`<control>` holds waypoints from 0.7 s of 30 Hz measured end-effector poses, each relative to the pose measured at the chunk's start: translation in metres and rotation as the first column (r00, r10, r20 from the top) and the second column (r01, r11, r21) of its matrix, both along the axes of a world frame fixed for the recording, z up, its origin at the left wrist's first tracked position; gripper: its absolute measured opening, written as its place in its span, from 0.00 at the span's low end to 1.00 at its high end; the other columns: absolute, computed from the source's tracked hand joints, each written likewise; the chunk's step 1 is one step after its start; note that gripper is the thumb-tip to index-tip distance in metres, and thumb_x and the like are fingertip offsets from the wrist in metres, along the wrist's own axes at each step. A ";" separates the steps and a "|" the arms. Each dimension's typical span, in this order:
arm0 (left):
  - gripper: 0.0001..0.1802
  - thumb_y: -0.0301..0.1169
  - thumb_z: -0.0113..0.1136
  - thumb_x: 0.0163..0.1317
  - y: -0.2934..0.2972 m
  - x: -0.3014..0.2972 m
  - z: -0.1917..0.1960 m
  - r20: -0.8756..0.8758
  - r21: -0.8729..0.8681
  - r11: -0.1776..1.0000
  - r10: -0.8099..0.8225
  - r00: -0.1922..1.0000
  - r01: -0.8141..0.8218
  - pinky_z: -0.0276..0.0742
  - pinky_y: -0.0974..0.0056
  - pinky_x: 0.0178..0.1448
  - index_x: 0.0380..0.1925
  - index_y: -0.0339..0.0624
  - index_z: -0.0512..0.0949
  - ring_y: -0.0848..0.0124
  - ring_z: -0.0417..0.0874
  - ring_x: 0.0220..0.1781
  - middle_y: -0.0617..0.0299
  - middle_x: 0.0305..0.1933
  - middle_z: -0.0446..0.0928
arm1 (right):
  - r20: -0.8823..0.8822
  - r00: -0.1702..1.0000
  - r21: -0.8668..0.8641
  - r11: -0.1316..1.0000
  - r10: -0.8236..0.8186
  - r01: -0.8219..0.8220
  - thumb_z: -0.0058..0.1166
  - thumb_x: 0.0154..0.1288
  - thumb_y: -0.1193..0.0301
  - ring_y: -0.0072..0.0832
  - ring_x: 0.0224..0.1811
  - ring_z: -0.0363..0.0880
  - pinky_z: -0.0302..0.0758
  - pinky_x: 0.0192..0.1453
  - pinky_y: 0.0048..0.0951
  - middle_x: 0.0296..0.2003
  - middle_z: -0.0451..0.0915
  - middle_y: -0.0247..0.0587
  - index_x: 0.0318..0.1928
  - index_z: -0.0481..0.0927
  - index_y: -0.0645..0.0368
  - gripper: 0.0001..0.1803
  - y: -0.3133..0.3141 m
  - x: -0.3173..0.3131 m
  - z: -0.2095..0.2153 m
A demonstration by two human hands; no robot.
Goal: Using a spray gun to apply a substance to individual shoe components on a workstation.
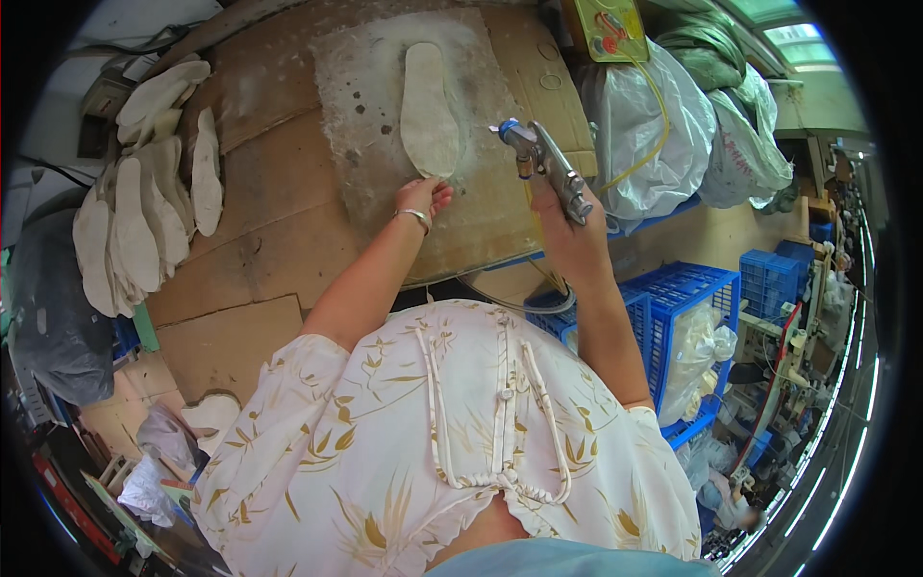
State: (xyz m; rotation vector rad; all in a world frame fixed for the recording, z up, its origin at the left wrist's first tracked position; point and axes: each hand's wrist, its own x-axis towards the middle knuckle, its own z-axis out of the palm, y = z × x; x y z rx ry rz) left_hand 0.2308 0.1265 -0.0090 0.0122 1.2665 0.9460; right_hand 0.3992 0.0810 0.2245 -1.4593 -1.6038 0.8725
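A pale shoe insole (428, 111) lies flat on a whitish, stained sheet (361, 115) in the middle of the work table. At its near, narrower end is my left hand (423, 199), its fingers pinched on the insole's edge. My right hand (575, 216) is wrapped round a metal spray gun (553, 159). The gun's blue-tipped nozzle points left, toward the insole, with a gap between them. A thin yellow hose is seen near the gun's handle.
Several stacked insoles (144, 221) lie at the table's left side on brown cardboard (260, 188). A yellow container (613, 29) stands at the far right by plastic bags (654, 115). Blue crates (663, 327) with bagged contents stand right of me. A dark bag (58, 317) is at far left.
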 end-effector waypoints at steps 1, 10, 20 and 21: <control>0.07 0.26 0.53 0.60 0.001 0.000 0.000 0.009 -0.004 1.000 0.000 1.000 0.000 0.81 0.69 0.32 0.36 0.33 0.71 0.67 0.82 0.33 0.54 0.34 0.77 | -0.022 0.999 -0.044 0.999 -0.025 0.024 0.51 0.65 0.65 0.17 0.23 0.61 0.63 0.27 0.21 0.20 0.66 0.30 0.35 0.72 0.62 0.12 0.002 0.001 -0.001; 0.07 0.26 0.55 0.59 0.000 0.003 -0.001 -0.034 0.020 0.999 -0.046 0.998 0.046 0.81 0.69 0.31 0.34 0.35 0.70 0.67 0.82 0.31 0.55 0.33 0.78 | -0.022 0.999 -0.106 0.994 -0.038 0.035 0.52 0.65 0.64 0.18 0.24 0.62 0.64 0.28 0.23 0.21 0.67 0.32 0.36 0.72 0.62 0.12 0.003 -0.002 0.001; 0.07 0.27 0.55 0.59 -0.001 0.001 -0.007 -0.039 0.005 0.999 -0.051 0.998 0.051 0.80 0.69 0.30 0.34 0.35 0.71 0.69 0.82 0.30 0.56 0.32 0.78 | -0.006 1.000 -0.169 0.985 -0.029 0.027 0.52 0.64 0.65 0.18 0.23 0.61 0.64 0.27 0.22 0.20 0.67 0.30 0.36 0.72 0.62 0.12 -0.012 0.002 0.000; 0.06 0.27 0.55 0.60 -0.001 0.000 -0.007 -0.031 0.009 0.999 -0.048 0.998 0.049 0.80 0.69 0.30 0.34 0.35 0.71 0.69 0.82 0.30 0.56 0.32 0.78 | -0.002 1.000 -0.181 0.983 -0.016 0.016 0.52 0.64 0.64 0.18 0.23 0.61 0.64 0.27 0.22 0.20 0.67 0.30 0.35 0.72 0.62 0.12 -0.013 0.002 0.000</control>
